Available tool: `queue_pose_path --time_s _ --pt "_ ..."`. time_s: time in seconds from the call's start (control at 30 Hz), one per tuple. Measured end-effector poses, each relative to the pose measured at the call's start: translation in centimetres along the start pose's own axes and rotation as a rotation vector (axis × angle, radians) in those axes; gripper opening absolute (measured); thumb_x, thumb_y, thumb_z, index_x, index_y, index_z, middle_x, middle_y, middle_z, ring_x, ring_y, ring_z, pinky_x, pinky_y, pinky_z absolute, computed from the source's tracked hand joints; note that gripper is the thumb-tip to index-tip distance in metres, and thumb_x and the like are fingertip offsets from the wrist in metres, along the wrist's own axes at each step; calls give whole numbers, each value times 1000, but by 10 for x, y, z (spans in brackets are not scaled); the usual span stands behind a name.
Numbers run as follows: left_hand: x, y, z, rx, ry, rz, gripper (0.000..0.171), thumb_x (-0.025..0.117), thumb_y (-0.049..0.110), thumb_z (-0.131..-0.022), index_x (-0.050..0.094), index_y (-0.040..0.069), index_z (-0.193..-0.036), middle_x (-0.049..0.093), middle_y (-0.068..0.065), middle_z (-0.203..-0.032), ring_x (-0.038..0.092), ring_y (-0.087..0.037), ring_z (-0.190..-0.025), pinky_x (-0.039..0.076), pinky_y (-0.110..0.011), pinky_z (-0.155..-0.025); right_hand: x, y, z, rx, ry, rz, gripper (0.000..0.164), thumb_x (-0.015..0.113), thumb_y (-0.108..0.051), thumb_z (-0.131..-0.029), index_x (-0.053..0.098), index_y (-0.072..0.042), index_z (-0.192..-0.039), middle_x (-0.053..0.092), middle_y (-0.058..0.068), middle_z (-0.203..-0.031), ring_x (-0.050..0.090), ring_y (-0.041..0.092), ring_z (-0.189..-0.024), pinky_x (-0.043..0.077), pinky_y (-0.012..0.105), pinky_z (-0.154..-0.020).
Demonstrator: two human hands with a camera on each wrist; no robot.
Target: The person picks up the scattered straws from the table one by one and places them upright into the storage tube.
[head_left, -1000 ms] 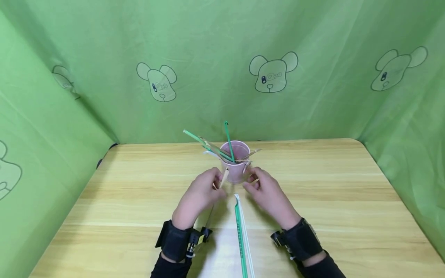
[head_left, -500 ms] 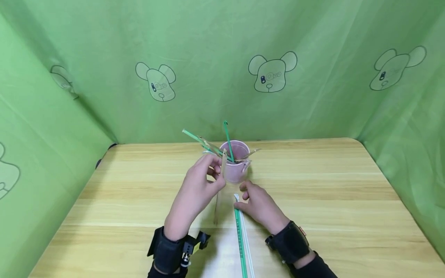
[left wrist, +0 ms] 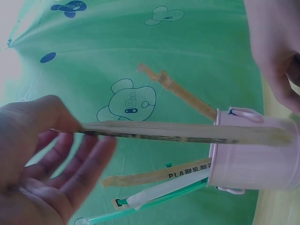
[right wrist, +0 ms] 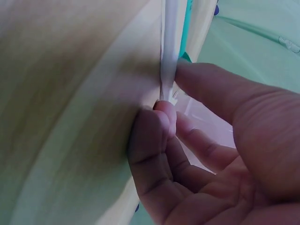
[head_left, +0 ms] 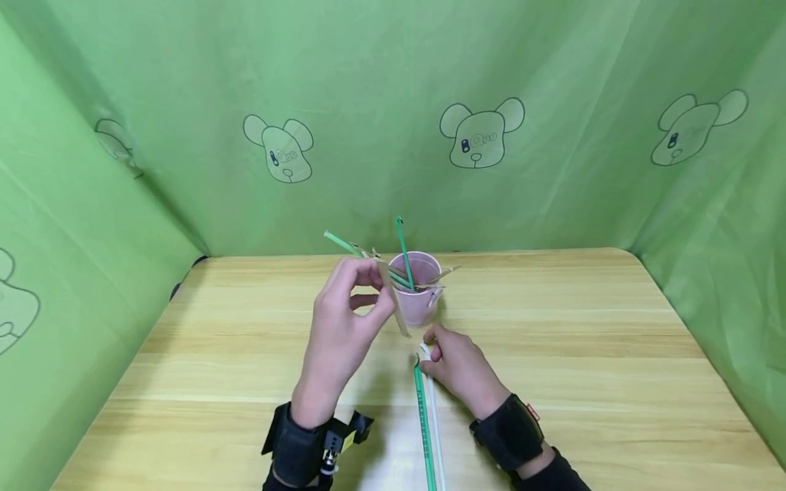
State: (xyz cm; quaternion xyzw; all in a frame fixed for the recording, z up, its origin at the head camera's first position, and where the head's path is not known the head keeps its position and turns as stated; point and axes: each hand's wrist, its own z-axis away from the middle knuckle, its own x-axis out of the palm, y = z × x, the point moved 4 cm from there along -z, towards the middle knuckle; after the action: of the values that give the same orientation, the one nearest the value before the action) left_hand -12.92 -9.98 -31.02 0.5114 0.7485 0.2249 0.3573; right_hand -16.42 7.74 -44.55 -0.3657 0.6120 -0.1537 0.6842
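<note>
My left hand [head_left: 344,310] pinches a brown paper-wrapped straw [left wrist: 187,133] between thumb and fingertips. The straw slants down in front of the small pink bucket [head_left: 416,310], outside it. On the table, my right hand [head_left: 462,368] pinches the near-bucket end of a white paper-wrapped straw [right wrist: 169,42], thumb on one side and fingertips on the other. Close along its left lies a green straw [head_left: 425,419]. Inside the bucket lean several straws, among them an upright green straw [head_left: 404,249] and a brown-wrapped straw [left wrist: 187,98].
The wooden table [head_left: 577,341] stretches out on both sides of the hands. Behind it hangs a green curtain [head_left: 381,136] printed with bear heads, which also closes in the left and right sides.
My left hand has raised the brown-wrapped straw and tilted it, up beside the bucket. My right hand has come down from the bucket to the white-wrapped straw, whose end has shifted slightly right.
</note>
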Motion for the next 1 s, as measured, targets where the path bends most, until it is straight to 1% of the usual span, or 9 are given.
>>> queue_pose_path --time_s 0.1,0.3,0.43,0.57,0.67,0.77,0.9,1.0 --pt "0 2 0 49 65 40 29 70 -13 -91 63 4 -114 61 -6 -109 66 -18 -101 63 -32 -83 1 1 1 0 4 4 30 86 -6 -88 68 -6 -111 59 -3 -78 54 14 -68 47 35 -66" --pt "0 5 0 149 174 91 29 68 -19 -89 63 -3 -113 62 -12 -112 67 -26 -104 63 -35 -85 0 1 3 5 15 22 26 78 1 -86 71 -5 -110 61 -5 -78 56 12 -69 48 34 -65" --pt "2 1 1 191 238 78 27 68 -19 -90 61 -6 -113 61 -16 -113 67 -28 -106 63 -36 -86 -2 2 2 -1 16 33 22 76 1 -85 73 -4 -106 61 -5 -79 55 12 -70 49 33 -65" --pt "4 -5 1 217 282 66 26 67 -18 -92 61 -6 -114 60 -18 -114 65 -27 -106 63 -38 -87 -6 3 1 15 3 -15 17 73 2 -85 74 -4 -101 61 -5 -79 55 14 -71 49 33 -67" --pt "8 -10 1 204 274 57 25 67 -18 -93 62 -5 -113 60 -16 -114 65 -27 -107 62 -36 -88 -11 5 -1 11 4 -42 13 71 2 -86 76 -6 -95 61 -4 -78 54 14 -70 47 32 -66" --pt "13 -19 0 166 242 36 25 67 -18 -93 62 -3 -112 61 -14 -112 66 -27 -107 62 -33 -88 -18 6 -2 -7 12 -49 11 71 2 -87 76 -7 -92 62 -4 -77 54 14 -70 47 32 -66" --pt "22 -32 1 116 195 2 26 69 -16 -93 61 -3 -114 61 -14 -111 67 -25 -105 62 -30 -86 -29 5 -3 -28 25 -62 6 72 -2 -91 75 -6 -95 63 -3 -80 55 14 -73 49 32 -68" --pt "27 -42 3 89 157 -20 26 70 -14 -93 61 -3 -115 61 -14 -110 68 -24 -104 62 -29 -86 -39 2 -2 -22 19 -96 7 70 -4 -94 75 -4 -101 63 0 -83 57 15 -72 51 32 -67"
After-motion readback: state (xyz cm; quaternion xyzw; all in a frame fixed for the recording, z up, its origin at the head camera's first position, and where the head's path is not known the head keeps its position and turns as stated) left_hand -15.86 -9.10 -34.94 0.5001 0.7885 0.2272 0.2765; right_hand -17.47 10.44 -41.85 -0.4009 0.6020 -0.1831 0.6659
